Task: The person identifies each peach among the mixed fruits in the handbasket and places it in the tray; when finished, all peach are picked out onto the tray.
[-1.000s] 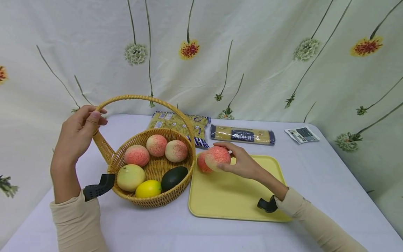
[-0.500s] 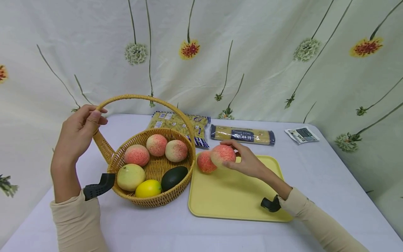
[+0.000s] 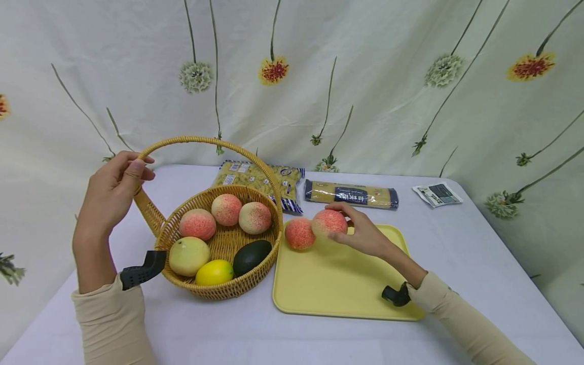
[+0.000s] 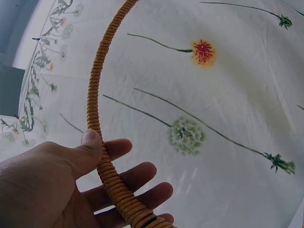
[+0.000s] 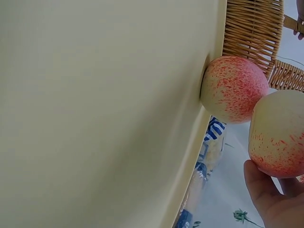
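Observation:
My left hand (image 3: 109,187) holds the wrapped handle (image 3: 207,140) of a wicker basket (image 3: 225,290) between thumb and fingers. In the left wrist view the thumb lies over the handle (image 4: 93,102) with the fingers behind it. My right hand (image 3: 360,233) pinches a pink-and-cream peach (image 3: 328,223) above the yellow tray (image 3: 337,289). Another peach (image 3: 299,233) sits at the tray's back left corner, beside the basket. Inside the basket are a left peach (image 3: 197,224), a middle peach (image 3: 226,209), a right peach (image 3: 254,218), a pale round fruit (image 3: 189,256), a lemon (image 3: 214,272) and a dark green avocado (image 3: 252,257).
Behind the basket lies a pasta bag (image 3: 255,177) with striped ends. A long spaghetti pack (image 3: 351,194) is at the tray's far side, and a small white packet (image 3: 437,195) lies farther right. A flower-print cloth (image 3: 388,101) hangs behind the white table.
My right hand has shifted right with its peach, which now covers less of the peach on the tray. The left hand and basket stay in place.

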`<state>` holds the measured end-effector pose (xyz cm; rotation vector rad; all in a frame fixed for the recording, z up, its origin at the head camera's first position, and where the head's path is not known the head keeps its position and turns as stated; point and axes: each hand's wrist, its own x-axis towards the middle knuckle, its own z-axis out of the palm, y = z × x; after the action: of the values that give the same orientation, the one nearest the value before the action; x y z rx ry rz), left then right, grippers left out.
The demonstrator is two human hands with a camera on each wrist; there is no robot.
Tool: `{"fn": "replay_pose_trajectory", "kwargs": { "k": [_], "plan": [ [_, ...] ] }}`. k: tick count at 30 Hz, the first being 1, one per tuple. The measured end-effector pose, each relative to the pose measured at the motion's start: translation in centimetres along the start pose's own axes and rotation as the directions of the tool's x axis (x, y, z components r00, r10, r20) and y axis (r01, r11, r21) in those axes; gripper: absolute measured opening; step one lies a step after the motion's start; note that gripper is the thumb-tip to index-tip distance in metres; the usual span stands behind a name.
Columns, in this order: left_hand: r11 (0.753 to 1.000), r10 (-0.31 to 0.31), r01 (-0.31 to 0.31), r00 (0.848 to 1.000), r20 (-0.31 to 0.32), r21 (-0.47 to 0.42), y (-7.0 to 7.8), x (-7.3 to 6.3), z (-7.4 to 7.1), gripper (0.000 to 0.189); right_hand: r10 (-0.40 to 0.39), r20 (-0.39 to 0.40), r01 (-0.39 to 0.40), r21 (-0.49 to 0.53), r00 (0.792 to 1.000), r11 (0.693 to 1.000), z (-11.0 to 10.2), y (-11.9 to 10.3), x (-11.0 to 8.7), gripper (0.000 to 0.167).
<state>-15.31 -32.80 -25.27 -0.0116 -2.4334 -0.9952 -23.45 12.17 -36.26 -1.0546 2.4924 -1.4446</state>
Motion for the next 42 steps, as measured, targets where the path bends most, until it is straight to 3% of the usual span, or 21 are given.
{"fn": "replay_pose_trajectory", "kwargs": {
  "k": [42],
  "plan": [
    [1.000, -0.004, 0.004, 1.000, 0.004, 0.001, -0.1, 0.1, 0.0, 0.036, 0.074, 0.051, -0.072, -0.039, 0.996, 0.997, -0.8, 2.2, -0.4, 0.056]
  ]
}}
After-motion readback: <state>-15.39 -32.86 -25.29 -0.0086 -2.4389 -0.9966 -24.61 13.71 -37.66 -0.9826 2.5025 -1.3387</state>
